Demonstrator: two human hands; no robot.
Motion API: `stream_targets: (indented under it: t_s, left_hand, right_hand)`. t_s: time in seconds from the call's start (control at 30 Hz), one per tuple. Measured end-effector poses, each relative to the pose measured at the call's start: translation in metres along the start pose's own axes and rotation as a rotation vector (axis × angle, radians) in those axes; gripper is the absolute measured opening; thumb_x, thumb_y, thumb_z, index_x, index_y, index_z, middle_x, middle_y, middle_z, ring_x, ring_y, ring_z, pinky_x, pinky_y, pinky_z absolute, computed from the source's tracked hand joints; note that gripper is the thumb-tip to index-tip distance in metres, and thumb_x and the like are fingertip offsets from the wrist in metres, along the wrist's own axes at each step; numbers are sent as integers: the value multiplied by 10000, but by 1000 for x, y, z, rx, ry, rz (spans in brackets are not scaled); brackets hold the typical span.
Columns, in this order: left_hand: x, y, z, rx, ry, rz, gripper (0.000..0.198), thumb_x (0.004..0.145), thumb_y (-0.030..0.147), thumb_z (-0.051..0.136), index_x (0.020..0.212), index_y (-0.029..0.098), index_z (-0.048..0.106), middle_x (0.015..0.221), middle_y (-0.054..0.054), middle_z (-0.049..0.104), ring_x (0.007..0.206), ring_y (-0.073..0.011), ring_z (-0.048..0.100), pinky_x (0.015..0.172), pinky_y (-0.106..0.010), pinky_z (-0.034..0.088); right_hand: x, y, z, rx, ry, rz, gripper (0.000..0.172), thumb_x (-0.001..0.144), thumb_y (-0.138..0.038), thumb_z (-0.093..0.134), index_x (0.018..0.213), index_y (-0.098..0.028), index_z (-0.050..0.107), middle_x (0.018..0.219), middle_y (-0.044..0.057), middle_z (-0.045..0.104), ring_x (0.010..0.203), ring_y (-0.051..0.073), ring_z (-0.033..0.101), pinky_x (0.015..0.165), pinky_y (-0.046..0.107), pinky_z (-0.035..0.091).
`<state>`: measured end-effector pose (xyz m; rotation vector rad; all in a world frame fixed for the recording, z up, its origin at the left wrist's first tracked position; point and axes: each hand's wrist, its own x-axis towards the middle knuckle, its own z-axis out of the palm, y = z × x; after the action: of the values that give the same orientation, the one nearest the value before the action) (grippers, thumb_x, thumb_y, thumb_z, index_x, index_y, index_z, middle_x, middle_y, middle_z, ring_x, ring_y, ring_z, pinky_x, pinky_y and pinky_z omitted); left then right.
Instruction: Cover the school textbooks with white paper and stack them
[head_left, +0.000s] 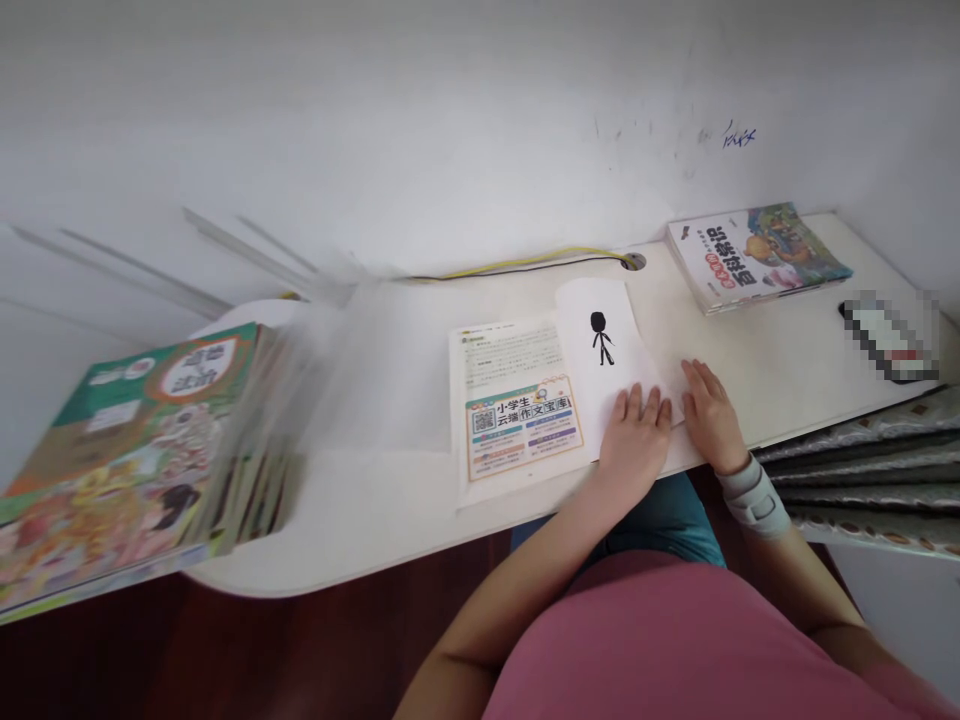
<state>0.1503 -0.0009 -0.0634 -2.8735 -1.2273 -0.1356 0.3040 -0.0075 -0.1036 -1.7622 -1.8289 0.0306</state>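
Observation:
An open book (pixel 517 400) lies on the white desk (pixel 375 480) in front of me. Its left page carries printed text and a coloured box; its right page (pixel 604 350) is white with a small black stick figure. My left hand (pixel 636 432) lies flat on the lower part of that white page, fingers stretched out. My right hand (pixel 709 415) rests flat beside it at the page's right edge, fingers out, with a grey band on the wrist. Neither hand grips anything.
A stack of colourful books (pixel 142 450) sits at the desk's left end. Another book (pixel 757 255) lies at the back right. A yellow cable (pixel 525 262) runs along the wall to a hole. A blurred dark object (pixel 889 335) lies far right. Patterned boards (pixel 870 470) stick out below.

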Motion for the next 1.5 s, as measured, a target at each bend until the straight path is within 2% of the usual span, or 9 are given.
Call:
stream_targets:
  t_s: [0.43, 0.53, 0.67, 0.77, 0.87, 1.17, 1.27, 1.37, 1.5]
  left_hand:
    - [7, 2, 0, -41, -10, -2, 425, 936, 168, 356, 1321, 122, 530, 1406, -137, 487, 1326, -322, 401, 1064, -498, 329]
    - [7, 2, -1, -23, -16, -1, 426, 932, 163, 361, 1322, 126, 529, 1403, -142, 489, 1327, -319, 400, 1055, -502, 335]
    - [7, 2, 0, 2, -27, 4, 430, 943, 184, 340, 1329, 134, 522, 1415, -120, 481, 1319, -325, 407, 1054, -497, 335]
    - [6, 2, 2, 14, -18, 7, 434, 950, 193, 318, 1326, 130, 525, 1421, -115, 475, 1316, -335, 408, 1054, -499, 333]
    - [5, 2, 4, 18, 2, 9, 437, 952, 187, 307, 1328, 117, 521, 1413, -118, 484, 1312, -345, 410, 1049, -502, 339]
    - [5, 3, 2, -17, 16, -4, 429, 945, 176, 326, 1317, 120, 533, 1397, -127, 501, 1302, -339, 427, 1049, -505, 343]
    - [6, 4, 1, -17, 10, -5, 434, 942, 170, 326, 1321, 119, 531, 1404, -129, 492, 1302, -341, 427, 1046, -501, 347]
    - [6, 4, 2, -34, -7, -3, 426, 934, 176, 348, 1305, 115, 549, 1417, -139, 473, 1315, -338, 411, 1058, -508, 330]
    - [6, 3, 2, -54, -16, -10, 436, 935, 191, 358, 1331, 119, 523, 1427, -134, 461, 1328, -332, 393, 1071, -503, 312]
  right_hand:
    - [-1, 3, -5, 144, 61, 59, 540, 907, -159, 276, 1447, -136, 292, 1384, 160, 472, 1300, 224, 429, 1049, 460, 416]
    - [-2, 2, -8, 141, 104, 18, 522, 895, -130, 273, 1405, -173, 373, 1383, 149, 462, 1305, 225, 413, 1038, 467, 414]
    - [-3, -5, -13, -85, 101, -73, 332, 910, -214, 397, 1190, -189, 574, 1334, 144, 496, 1285, 281, 405, 999, 487, 406]
    - [1, -11, -18, -279, 36, -47, 269, 892, -281, 487, 1100, -161, 608, 1225, 156, 572, 1118, 292, 514, 914, 451, 432]
    - [6, -14, -20, -337, -33, -7, 237, 882, -228, 477, 1055, -151, 619, 1145, 153, 604, 988, 268, 552, 822, 400, 456]
    - [15, 1, -31, -38, 89, -14, 421, 860, -76, 310, 1196, -134, 558, 1000, 141, 587, 855, 211, 586, 788, 370, 509]
    - [16, 0, -38, -96, 57, -143, 365, 897, -136, 355, 1156, -180, 608, 1131, 154, 575, 1035, 225, 567, 883, 397, 484]
    - [15, -4, -40, -283, -98, -292, 288, 925, -284, 439, 1122, -239, 643, 1362, 140, 492, 1276, 282, 431, 1024, 497, 367]
    - [11, 0, -41, -454, -218, -289, 408, 897, -485, 473, 1198, -245, 609, 1470, 149, 394, 1357, 344, 333, 1045, 563, 302]
